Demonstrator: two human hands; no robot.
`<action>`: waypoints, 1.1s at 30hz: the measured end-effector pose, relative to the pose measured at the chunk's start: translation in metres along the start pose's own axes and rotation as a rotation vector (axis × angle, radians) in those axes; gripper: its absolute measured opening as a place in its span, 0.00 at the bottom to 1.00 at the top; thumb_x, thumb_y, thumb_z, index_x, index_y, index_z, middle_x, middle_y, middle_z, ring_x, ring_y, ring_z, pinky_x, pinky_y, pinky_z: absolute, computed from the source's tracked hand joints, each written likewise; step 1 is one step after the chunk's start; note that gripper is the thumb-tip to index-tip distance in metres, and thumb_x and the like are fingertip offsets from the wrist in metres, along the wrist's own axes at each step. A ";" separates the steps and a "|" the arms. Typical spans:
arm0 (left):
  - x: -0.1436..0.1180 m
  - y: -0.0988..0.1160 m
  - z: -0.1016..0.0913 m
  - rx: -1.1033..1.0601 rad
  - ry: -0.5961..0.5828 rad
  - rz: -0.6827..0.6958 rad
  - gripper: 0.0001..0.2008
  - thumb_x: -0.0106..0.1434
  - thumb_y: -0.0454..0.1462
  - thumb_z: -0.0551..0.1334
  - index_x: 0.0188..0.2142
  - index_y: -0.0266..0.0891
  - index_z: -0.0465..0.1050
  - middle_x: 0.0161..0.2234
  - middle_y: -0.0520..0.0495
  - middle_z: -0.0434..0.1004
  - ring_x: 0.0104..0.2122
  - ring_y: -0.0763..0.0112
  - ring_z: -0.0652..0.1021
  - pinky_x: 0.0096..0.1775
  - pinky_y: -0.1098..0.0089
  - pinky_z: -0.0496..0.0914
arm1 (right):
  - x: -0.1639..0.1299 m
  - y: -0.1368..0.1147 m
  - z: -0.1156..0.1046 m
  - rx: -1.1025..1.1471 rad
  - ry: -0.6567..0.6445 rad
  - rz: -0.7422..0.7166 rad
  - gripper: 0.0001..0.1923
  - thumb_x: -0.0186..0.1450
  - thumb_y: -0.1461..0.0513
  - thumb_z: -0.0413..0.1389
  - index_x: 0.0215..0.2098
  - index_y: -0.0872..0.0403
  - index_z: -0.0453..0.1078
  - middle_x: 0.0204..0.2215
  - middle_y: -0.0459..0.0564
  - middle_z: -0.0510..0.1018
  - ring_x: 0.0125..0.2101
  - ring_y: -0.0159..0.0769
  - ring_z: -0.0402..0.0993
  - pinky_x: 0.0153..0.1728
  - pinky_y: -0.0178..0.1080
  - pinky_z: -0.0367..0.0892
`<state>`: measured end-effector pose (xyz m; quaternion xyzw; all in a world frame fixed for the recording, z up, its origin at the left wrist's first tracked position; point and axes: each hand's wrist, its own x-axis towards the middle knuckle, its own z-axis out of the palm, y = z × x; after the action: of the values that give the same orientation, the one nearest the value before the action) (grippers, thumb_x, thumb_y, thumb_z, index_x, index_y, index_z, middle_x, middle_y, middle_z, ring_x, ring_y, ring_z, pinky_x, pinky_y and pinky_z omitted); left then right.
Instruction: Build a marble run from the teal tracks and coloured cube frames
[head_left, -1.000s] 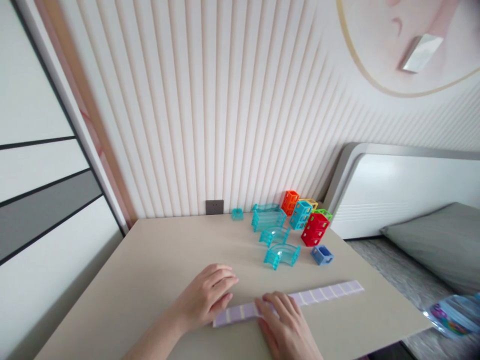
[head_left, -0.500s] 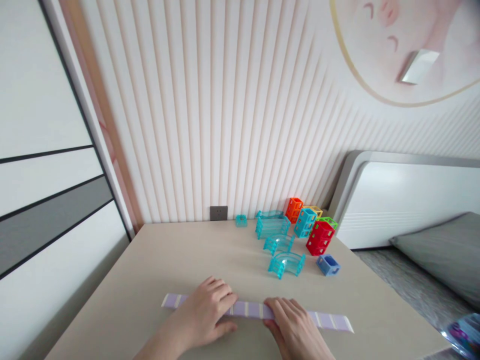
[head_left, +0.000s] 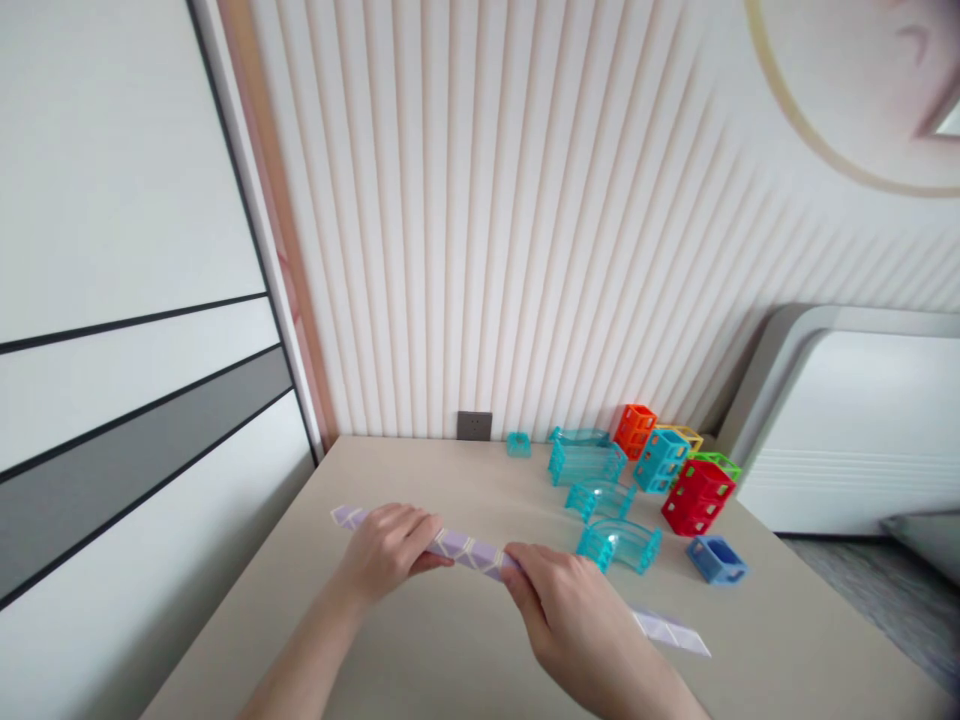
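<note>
A long strip of pale purple tiles point(head_left: 466, 549) runs from left to lower right just above the beige table point(head_left: 375, 660). My left hand point(head_left: 386, 548) grips it near its left end. My right hand point(head_left: 566, 618) grips it near the middle, covering part of it. The strip's right end point(head_left: 671, 632) rests on the table beyond my right hand.
Clear teal curved track pieces point(head_left: 619, 543) and a teal block stack point(head_left: 585, 460) lie at the back right, with red point(head_left: 697, 495), orange point(head_left: 634, 430), blue point(head_left: 660, 458) cubes and a small blue open block point(head_left: 716, 558). A wall socket point(head_left: 474, 425) sits behind. A bed headboard point(head_left: 862, 420) is right.
Both hands closed on the purple strip and lifted its left part off the table, turning it on edge. The view swung to the left.
</note>
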<state>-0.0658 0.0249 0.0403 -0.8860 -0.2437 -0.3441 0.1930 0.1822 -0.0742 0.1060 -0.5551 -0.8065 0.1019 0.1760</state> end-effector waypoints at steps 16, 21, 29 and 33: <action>0.016 0.008 -0.010 -0.373 0.562 -0.497 0.17 0.72 0.50 0.53 0.43 0.40 0.70 0.32 0.47 0.77 0.27 0.69 0.77 0.29 0.71 0.70 | 0.085 0.024 -0.018 1.171 -0.482 0.109 0.28 0.66 0.41 0.55 0.31 0.58 0.74 0.15 0.40 0.68 0.09 0.22 0.54 0.10 0.30 0.44; 0.068 -0.001 -0.017 -0.787 0.386 -0.936 0.18 0.67 0.50 0.61 0.48 0.41 0.68 0.29 0.54 0.70 0.24 0.75 0.71 0.25 0.76 0.65 | 0.119 0.010 -0.013 1.550 -0.095 0.156 0.26 0.62 0.41 0.59 0.30 0.57 0.72 0.13 0.37 0.65 0.09 0.20 0.47 0.11 0.29 0.45; 0.131 0.003 0.002 -1.137 0.191 -1.105 0.22 0.66 0.57 0.58 0.40 0.41 0.68 0.25 0.58 0.62 0.15 0.81 0.62 0.17 0.77 0.54 | 0.136 0.024 0.013 0.779 0.927 0.088 0.24 0.72 0.46 0.47 0.29 0.53 0.69 0.17 0.43 0.69 0.18 0.31 0.63 0.21 0.33 0.59; 0.140 0.008 0.007 -1.061 -0.014 -1.097 0.23 0.68 0.58 0.53 0.38 0.41 0.69 0.22 0.59 0.61 0.14 0.78 0.64 0.17 0.76 0.56 | 0.132 0.054 0.013 0.445 1.032 0.013 0.19 0.69 0.49 0.53 0.46 0.55 0.73 0.32 0.52 0.80 0.30 0.40 0.75 0.32 0.38 0.68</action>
<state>0.0320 0.0639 0.1325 -0.6141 -0.4521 -0.4562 -0.4587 0.1810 0.0692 0.0971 -0.4875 -0.5713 -0.0139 0.6601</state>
